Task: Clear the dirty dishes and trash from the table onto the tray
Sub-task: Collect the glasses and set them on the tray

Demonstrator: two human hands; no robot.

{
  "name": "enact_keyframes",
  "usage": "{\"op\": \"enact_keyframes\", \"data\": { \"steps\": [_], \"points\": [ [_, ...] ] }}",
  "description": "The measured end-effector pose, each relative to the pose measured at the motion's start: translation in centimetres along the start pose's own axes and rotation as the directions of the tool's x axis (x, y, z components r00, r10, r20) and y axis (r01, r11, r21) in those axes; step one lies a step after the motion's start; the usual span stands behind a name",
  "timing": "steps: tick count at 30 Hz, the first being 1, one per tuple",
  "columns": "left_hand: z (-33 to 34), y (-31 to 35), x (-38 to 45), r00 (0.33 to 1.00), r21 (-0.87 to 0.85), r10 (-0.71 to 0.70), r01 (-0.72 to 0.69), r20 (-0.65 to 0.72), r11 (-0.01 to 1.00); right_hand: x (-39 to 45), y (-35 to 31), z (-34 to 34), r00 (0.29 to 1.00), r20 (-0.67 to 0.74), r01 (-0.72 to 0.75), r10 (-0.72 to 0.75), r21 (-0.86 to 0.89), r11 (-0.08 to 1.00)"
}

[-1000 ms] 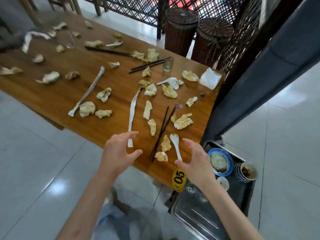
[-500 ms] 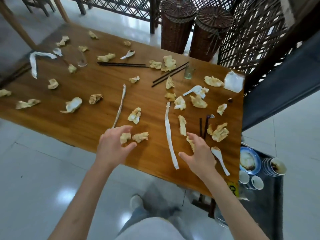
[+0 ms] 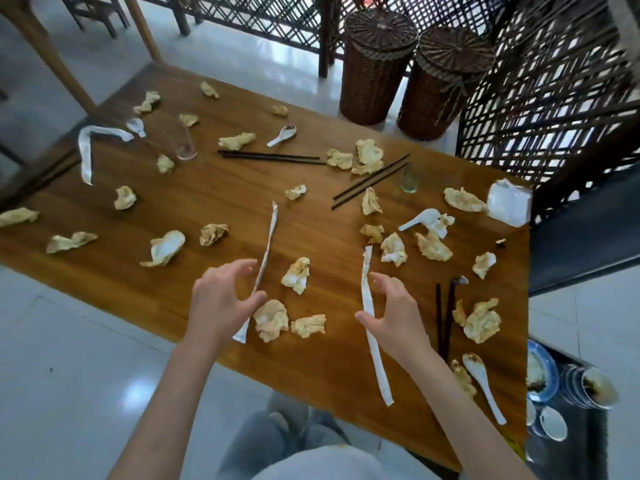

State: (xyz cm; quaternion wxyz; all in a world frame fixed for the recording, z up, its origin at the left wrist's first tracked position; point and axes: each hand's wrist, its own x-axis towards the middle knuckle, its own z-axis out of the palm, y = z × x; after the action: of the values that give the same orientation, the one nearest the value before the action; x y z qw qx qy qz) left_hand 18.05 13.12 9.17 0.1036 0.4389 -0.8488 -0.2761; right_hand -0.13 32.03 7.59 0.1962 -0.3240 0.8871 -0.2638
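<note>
While a few dirty bowls (image 3: 595,388) and a blue plate (image 3: 540,372) already sit on the tray (image 3: 585,441) at lower right, the wooden table (image 3: 221,202) is barely touched: crumpled napkins (image 3: 272,318), chopsticks (image 3: 273,156), spoons (image 3: 483,382), 2 glasses (image 3: 410,180) all over. Left hand (image 3: 220,301) and right hand (image 3: 394,315) hover spread apart at frame centre, fingers loose, gripping nothing, each beside a white paper sleeve (image 3: 372,327). No readable writing that I can make out.
</note>
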Motion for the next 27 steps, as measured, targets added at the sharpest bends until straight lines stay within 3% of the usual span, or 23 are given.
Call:
{"op": "enact_keyframes", "data": {
  "steps": [7,20,27],
  "points": [
    [-1.8,-3.7,5.9,1.0,0.004,-0.008,0.008,-0.009,1.0,4.0,-3.6,2.3,0.999,0.034,-0.008,0.009,-0.021,1.0],
    [-7.5,-13.0,24.7,0.983,0.132,0.186,-0.185,0.008,0.974,11.2,-13.2,11.2,0.963,-0.143,-0.226,0.229,0.038,0.973],
    [-8.3,-17.1,31.7,0.975,0.217,0.22,-0.214,-0.004,0.952,14.6,-17.7,16.0,0.953,-0.132,-0.269,0.274,0.054,0.961]
  ]
}}
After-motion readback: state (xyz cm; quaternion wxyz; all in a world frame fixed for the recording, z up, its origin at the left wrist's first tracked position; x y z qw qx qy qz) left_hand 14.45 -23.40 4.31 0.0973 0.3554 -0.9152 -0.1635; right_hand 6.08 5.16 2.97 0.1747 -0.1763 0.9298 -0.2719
